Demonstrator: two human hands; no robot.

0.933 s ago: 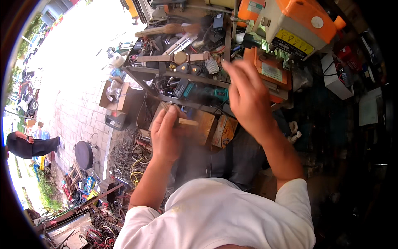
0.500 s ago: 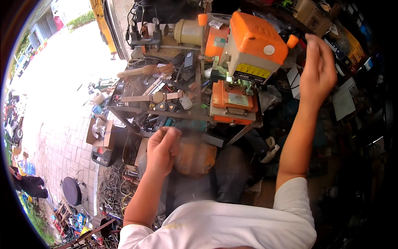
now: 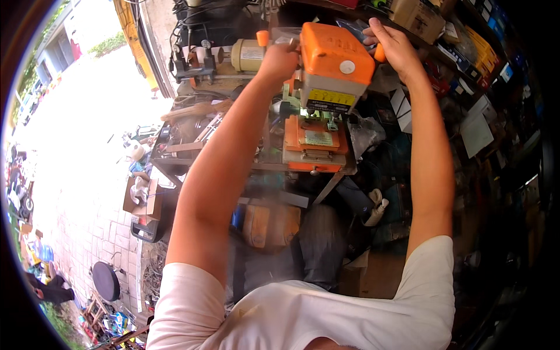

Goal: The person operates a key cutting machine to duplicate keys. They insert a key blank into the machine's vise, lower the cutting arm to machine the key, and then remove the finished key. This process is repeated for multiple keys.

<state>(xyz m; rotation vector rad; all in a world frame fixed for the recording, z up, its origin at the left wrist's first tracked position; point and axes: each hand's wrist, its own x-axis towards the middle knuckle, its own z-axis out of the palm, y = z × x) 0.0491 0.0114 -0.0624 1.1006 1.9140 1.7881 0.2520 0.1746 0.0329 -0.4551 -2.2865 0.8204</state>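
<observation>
An orange and grey key-cutting machine (image 3: pixel 337 55) stands on a metal-framed bench in front of me, with a yellow label on its head and an orange lower body (image 3: pixel 318 137). My left hand (image 3: pixel 279 63) is closed at the left side of the machine head; what its fingers grip is hidden. Just left of that hand, an orange knob (image 3: pixel 262 38) sticks up. My right hand (image 3: pixel 398 51) is at the machine's right side, fingers apart and stretched out. Its palm side is against or very close to a second orange knob (image 3: pixel 380 53).
A beige motor (image 3: pixel 247 55) sits on the bench to the left. A brush (image 3: pixel 195 109) and loose tools clutter the bench. An orange-brown case (image 3: pixel 271 226) is below, by my legs. Packed shelves hold a cardboard box (image 3: pixel 415 18). A round black stool (image 3: pixel 105 281) stands on the paving.
My left hand has risen from above my lap to the left side of the machine head. My right hand has moved in to the orange knob. The view has shifted slightly.
</observation>
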